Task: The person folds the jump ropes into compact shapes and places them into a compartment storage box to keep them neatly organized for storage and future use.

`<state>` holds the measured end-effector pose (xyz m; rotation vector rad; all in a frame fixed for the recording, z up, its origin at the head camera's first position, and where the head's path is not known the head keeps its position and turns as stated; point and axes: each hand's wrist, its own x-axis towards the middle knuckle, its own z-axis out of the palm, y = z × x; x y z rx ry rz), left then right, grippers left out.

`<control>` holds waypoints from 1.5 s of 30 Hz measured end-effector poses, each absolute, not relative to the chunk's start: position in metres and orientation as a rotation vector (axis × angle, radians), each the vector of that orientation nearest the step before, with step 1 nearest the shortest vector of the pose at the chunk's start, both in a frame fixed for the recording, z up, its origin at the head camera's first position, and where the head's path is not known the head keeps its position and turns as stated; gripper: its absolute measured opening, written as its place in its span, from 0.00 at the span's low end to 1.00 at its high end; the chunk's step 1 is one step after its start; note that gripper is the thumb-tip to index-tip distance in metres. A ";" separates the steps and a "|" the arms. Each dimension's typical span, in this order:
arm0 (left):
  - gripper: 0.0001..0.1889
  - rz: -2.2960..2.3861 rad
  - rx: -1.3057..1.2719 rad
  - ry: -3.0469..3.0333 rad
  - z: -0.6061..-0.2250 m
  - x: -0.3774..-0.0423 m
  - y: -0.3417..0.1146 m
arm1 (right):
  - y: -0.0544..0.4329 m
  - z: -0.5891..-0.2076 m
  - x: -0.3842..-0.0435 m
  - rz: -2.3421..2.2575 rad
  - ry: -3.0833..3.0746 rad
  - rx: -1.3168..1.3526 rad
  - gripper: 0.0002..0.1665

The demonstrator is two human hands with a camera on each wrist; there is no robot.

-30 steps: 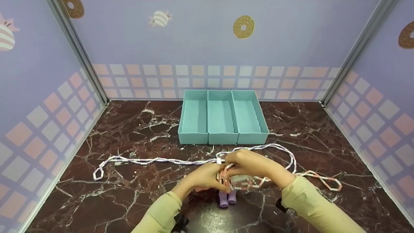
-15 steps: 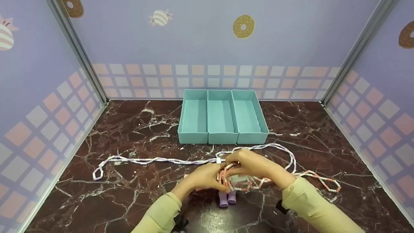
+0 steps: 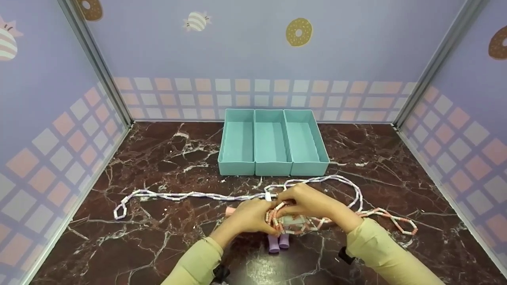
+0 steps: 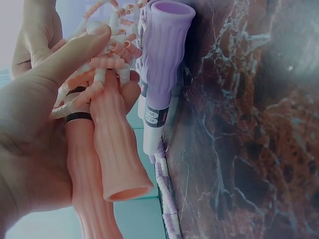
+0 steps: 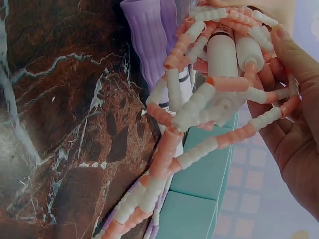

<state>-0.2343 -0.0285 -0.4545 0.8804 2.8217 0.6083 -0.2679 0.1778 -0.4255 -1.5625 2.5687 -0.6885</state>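
Observation:
An orange-and-white beaded jump rope (image 3: 285, 228) is bunched in both hands over the table. My left hand (image 3: 253, 215) grips its two orange handles (image 4: 117, 149), thumb across the beads in the left wrist view. My right hand (image 3: 311, 202) pinches a strand of beads looped around the handles' white ends (image 5: 223, 55). Its loose beaded tail (image 3: 396, 221) trails right on the table. Just beneath the hands lie the purple handles (image 3: 273, 244) of a second jump rope, whose purple-and-white beaded cord (image 3: 214, 196) stretches left and curves around behind the right hand.
A teal tray (image 3: 273, 169) with three compartments stands behind the ropes on a dark marbled table (image 3: 138, 241). Patterned panels enclose the table at the back (image 3: 245, 51), left (image 3: 35, 99) and right (image 3: 467, 87).
The left hand has rolled slightly, and more of an orange handle's end shows at its left. Both hands otherwise stay in place, and the purple jump rope lies still.

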 end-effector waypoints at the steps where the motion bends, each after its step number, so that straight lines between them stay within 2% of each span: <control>1: 0.25 0.597 0.881 2.828 -0.454 -0.234 -0.028 | 0.178 -0.426 -0.268 -0.698 2.558 -1.555 0.17; 9: 0.28 0.521 0.906 2.847 -0.451 -0.231 -0.027 | 0.180 -0.427 -0.268 -0.731 2.531 -1.478 0.16; 20: 0.24 0.618 0.943 2.780 -0.452 -0.230 -0.029 | 0.185 -0.428 -0.274 -0.897 2.393 -1.124 0.20; 25: 0.24 0.723 0.972 2.706 -0.455 -0.230 -0.031 | 0.188 -0.432 -0.280 -0.989 2.242 -0.994 0.17; 36: 0.22 0.994 1.022 2.586 -0.456 -0.232 -0.035 | 0.197 -0.441 -0.291 -1.159 2.073 -1.081 0.16; 41: 0.22 1.131 1.008 2.547 -0.454 -0.232 -0.033 | 0.203 -0.448 -0.296 -1.252 2.116 -1.030 0.16; 45: 0.25 1.234 0.929 2.539 -0.451 -0.233 -0.032 | 0.206 -0.455 -0.298 -1.399 2.122 -0.986 0.16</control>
